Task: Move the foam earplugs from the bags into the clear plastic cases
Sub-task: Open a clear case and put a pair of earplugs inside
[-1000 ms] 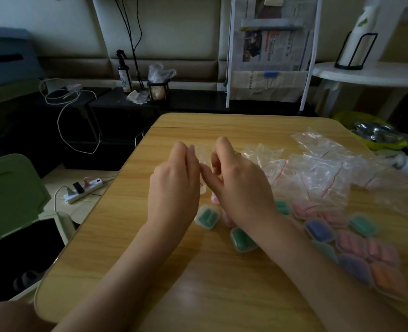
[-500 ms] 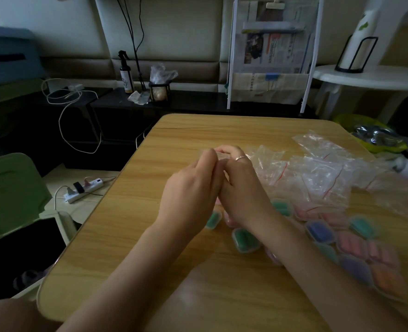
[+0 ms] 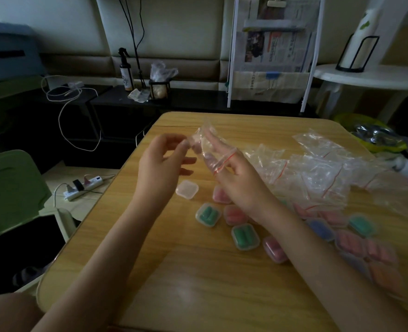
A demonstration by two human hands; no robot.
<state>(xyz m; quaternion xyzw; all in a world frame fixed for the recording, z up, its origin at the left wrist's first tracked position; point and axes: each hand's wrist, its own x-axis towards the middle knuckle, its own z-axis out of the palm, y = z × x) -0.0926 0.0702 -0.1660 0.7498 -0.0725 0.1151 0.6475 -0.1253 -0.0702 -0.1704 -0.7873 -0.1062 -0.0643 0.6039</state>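
Reaching into a small clear bag (image 3: pixel 207 149) held above the table (image 3: pixel 198 283), our right hand (image 3: pixel 236 180) has its straight fingers pushed through the red-lined mouth, so the bag sits over them like a sleeve. Our left hand (image 3: pixel 160 164) pinches the bag's closed end between thumb and fingertip, probably to hold it taut while the right fingers work a pinkish earplug (image 3: pixel 194 146) out (we cannot tell whether they have hold of it). An empty clear case (image 3: pixel 187 189) waits just below the hands, placed, we judge, to receive the plug. Filled cases (image 3: pixel 245 236) of green, pink and blue plugs lie nearer us and to the right, beside a heap of emptied bags (image 3: pixel 318 173).
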